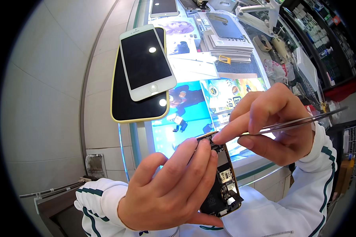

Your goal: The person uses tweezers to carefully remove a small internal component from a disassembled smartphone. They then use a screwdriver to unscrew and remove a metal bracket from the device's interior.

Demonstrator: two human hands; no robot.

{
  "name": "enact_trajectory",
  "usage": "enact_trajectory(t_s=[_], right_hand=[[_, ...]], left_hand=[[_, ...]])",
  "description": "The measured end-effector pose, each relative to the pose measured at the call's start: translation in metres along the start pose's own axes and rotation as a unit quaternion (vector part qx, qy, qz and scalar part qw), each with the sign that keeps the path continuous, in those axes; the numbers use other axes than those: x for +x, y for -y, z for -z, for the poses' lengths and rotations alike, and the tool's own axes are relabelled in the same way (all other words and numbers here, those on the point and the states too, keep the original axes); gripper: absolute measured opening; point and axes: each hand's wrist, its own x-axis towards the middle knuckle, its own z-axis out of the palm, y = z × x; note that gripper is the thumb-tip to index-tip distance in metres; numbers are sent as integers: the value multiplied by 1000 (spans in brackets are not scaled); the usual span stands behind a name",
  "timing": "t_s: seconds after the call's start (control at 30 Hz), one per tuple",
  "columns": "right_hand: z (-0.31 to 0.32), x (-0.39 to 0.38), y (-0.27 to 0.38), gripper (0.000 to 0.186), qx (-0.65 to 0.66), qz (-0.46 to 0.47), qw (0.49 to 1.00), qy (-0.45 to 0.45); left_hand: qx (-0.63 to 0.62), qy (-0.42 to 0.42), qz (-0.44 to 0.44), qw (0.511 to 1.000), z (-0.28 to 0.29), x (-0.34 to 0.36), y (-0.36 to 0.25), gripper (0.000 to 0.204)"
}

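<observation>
An opened phone body (224, 173), its battery and circuit boards bare, is tilted up near my lap. My left hand (172, 179) wraps round it, fingers bent over its upper edge and thumb along the bottom. My right hand (275, 122) pinches a pair of metal tweezers (300, 121) between thumb and fingers, the long end pointing off to the right. Its index fingertip touches the top of the phone body beside my left fingers. What lies under these fingertips is hidden.
On the counter's left edge a white phone screen (146, 59) overlaps a dark phone in a yellow case (118, 94). Behind stand a stack of flat boxes (229, 49) and another white phone (164, 8). A white lamp arm (265, 15) stands back right, near a plastic bag (276, 70).
</observation>
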Motion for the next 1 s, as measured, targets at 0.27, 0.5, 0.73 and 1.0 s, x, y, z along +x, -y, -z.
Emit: enact_trajectory(t_s=[0.27, 0.5, 0.73, 1.0], right_hand=[[-1, -1, -7, 30, -14, 20, 1000, 15], [-2, 2, -5, 30, -25, 11, 1000, 10], [-6, 2, 0, 30, -62, -2, 998, -3], [-7, 2, -1, 30, -79, 9, 997, -11]], left_hand=[[8, 0, -5, 1000, -1, 0, 0, 69], [3, 2, -5, 1000, -1, -1, 0, 70], [7, 5, 1, 1000, -1, -1, -1, 71], [-2, 13, 5, 1000, 1, -1, 0, 73]])
